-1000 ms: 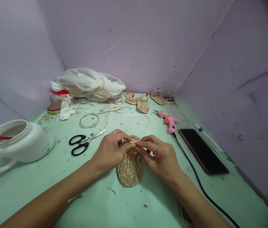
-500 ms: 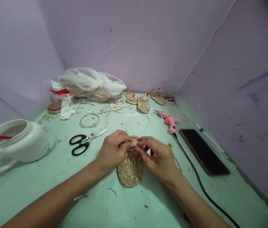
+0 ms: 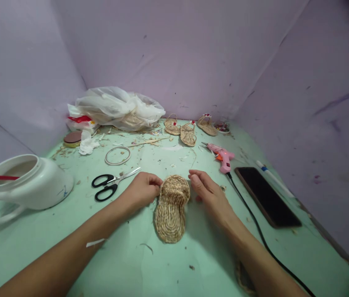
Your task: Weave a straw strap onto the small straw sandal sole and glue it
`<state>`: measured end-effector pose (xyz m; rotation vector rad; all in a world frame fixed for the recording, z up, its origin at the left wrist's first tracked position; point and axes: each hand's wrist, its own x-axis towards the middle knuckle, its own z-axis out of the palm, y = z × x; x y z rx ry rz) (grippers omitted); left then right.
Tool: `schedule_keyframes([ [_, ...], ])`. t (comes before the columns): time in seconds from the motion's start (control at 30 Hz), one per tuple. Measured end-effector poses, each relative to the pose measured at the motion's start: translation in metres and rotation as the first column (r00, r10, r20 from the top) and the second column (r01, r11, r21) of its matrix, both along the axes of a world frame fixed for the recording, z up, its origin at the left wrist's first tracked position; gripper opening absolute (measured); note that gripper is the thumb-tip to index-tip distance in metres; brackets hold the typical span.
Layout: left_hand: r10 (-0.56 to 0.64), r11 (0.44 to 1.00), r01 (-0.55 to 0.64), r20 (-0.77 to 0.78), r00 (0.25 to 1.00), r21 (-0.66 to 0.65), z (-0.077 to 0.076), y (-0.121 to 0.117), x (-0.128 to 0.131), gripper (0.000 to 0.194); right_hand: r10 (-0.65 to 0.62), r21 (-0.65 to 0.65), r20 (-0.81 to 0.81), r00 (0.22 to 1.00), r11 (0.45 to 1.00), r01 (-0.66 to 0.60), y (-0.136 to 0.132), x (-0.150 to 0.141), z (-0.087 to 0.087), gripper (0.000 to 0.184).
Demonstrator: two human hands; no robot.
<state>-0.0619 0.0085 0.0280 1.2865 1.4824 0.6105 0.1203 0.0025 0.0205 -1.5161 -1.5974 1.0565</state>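
A small woven straw slipper (image 3: 170, 214) lies on the green tabletop, its braided strap crossing near the far end. My left hand (image 3: 145, 189) pinches the slipper's left edge beside the strap. Just off its right edge, my right hand (image 3: 208, 194) is apart from it with fingers stretched out, holding nothing I can see. Under my right forearm another woven piece (image 3: 243, 278) is partly hidden.
Scissors (image 3: 106, 187) lie left of my left hand, near a white pot (image 3: 35, 185). A pink glue gun (image 3: 222, 156) with a black cord and a phone (image 3: 265, 196) are at right. Small straw sandals (image 3: 188, 135) and a plastic bag (image 3: 120, 109) stand at the back.
Both hands have parted from the strap. My left hand has shifted to the slipper's left edge; my right hand has let go and moved right, its fingers straightening.
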Motion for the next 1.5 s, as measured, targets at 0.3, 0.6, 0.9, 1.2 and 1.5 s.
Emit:
schedule_keyframes([
  [0.3, -0.067, 0.993, 0.037, 0.278, 0.958, 0.111, 0.017, -0.022, 0.016, 0.011, 0.275, -0.156, -0.324, 0.905, 0.928, -0.338, 0.004, 0.015, 0.015, 0.057],
  [0.6, 0.025, 0.999, -0.036, 0.360, 0.933, 0.024, 0.020, -0.033, 0.028, 0.008, 0.373, -0.148, -0.337, 0.865, 0.886, -0.439, 0.001, 0.026, 0.018, 0.038],
  [0.9, -0.035, 0.863, -0.047, 0.152, 0.988, 0.504, 0.013, -0.044, 0.027, 0.013, 0.393, 0.007, -0.245, 0.886, 0.915, -0.404, -0.005, 0.017, 0.022, 0.032],
  [1.2, -0.061, 0.398, 0.083, -0.064, 0.996, 0.914, -0.002, -0.050, 0.028, 0.016, 0.378, -0.109, -0.302, 0.876, 0.899, -0.425, -0.005, 0.017, 0.021, 0.034],
  [1.5, -0.013, 0.430, 0.255, -0.276, 0.961, 0.866, 0.002, -0.044, 0.020, 0.017, 0.400, 0.000, -0.269, 0.876, 0.910, -0.416, -0.004, 0.015, 0.019, 0.020],
])
